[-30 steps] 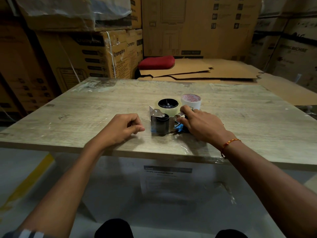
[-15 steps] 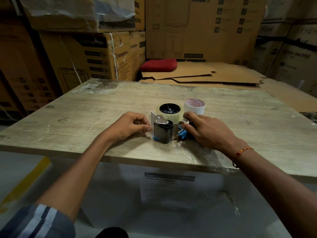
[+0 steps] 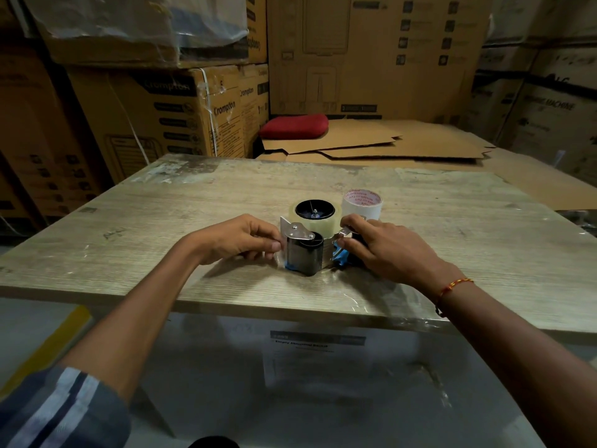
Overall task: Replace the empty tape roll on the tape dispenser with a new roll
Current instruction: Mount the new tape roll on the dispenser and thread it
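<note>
One wooden table (image 3: 168,221) bears one tape dispenser (image 3: 307,250), lying at centre with one clear tape roll (image 3: 318,221) mounted. Two hands: left hand (image 3: 239,240) at 9 o'clock, fingertips pinched at its metal plate; right hand (image 3: 384,247) at 3 o'clock, clamped on its handle. One white core (image 3: 362,203) stands at 1 o'clock.

on the table (image 3: 193,221): 1 tape dispenser (image 3: 305,250), 1 clear tape roll (image 3: 315,215) seated on it, 1 white tape core (image 3: 362,203) just beside. 2 bare hands, left hand (image 3: 239,239) and right hand (image 3: 384,245). 1 thread bracelet (image 3: 452,287). 1 red cushion (image 3: 294,126). several stacked cardboard boxes (image 3: 168,108) behind, number unclear.
</note>
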Demonstrator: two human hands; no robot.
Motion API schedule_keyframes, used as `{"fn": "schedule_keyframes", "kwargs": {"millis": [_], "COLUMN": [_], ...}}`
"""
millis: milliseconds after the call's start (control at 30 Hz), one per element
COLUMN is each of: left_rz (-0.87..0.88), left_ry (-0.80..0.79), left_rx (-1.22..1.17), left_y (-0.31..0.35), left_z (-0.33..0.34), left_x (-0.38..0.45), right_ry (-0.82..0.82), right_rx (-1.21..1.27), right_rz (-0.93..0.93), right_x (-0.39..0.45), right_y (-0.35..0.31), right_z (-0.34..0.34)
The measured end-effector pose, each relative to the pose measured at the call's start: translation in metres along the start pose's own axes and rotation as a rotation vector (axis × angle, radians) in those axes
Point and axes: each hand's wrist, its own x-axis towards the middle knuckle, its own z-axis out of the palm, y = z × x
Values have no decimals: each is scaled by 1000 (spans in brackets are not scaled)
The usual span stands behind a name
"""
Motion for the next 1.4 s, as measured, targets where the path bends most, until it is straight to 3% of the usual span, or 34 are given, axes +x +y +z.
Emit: {"fn": "schedule_keyframes", "kwargs": {"millis": [200,400,467,600,667,800,1100,1233,1400], "left_rz": [34,33,30,50,96,193,59,44,-10], "left_ry": [31,266,426,956,1079,991,784,779,756], "left_rx": [3,-239,-213,-17,26,92,-202,-347,-419], "left_y": [-4,-5,-10,-18,-14,-5,22,27,22], "left_z": [10,40,45,56,75,124,138,126,103], "left_x": [-2,-3,-2,-25,-44,-56,-34,-29,-19], "right_ry": [-24,-64,-63,-76,-79,-75,-148,-257,-244], "right_rx": [37,137,133,125,119,97,101,347,555], "right_rz": [14,32,39,55,59,77,82,130,381], "right_x": [1,0,1,1,1,1,-1,-3,-3], "right_y": [2,-1,-3,-4,-4,-7,-10,-1,13], "right_z": [-1,-7,-8,-9,-8,-8,-13,-30,-38]}}
